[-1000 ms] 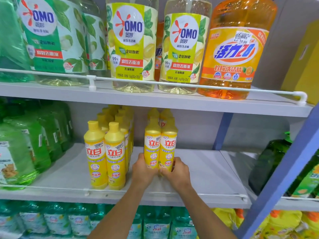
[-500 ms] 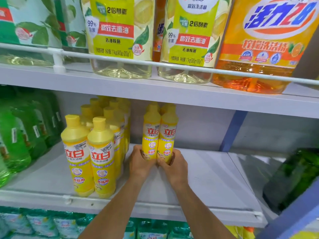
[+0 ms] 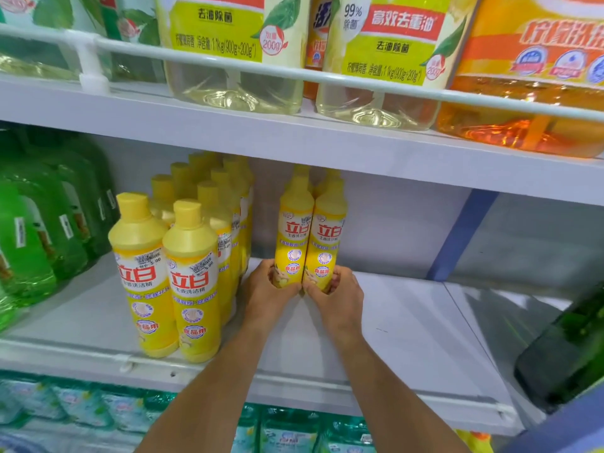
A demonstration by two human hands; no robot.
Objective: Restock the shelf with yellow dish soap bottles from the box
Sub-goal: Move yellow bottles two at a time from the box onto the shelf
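Note:
Two yellow dish soap bottles stand side by side on the middle shelf (image 3: 408,325), with more yellow caps showing behind them. My left hand (image 3: 266,294) grips the base of the left bottle (image 3: 294,230). My right hand (image 3: 340,297) grips the base of the right bottle (image 3: 328,237). The two hands touch each other under the bottles. To the left stand two rows of the same yellow bottles (image 3: 191,276), running back to the shelf wall. The box is not in view.
Green detergent bottles (image 3: 36,230) fill the shelf's left end, and a dark green bottle (image 3: 568,361) sits at the right. Large yellow and orange jugs (image 3: 376,70) stand on the upper shelf behind a white rail (image 3: 294,73). A blue upright (image 3: 461,233) divides the bays.
Both hands have pushed the two bottles deeper along the shelf toward the back wall. The camera has moved closer and lower.

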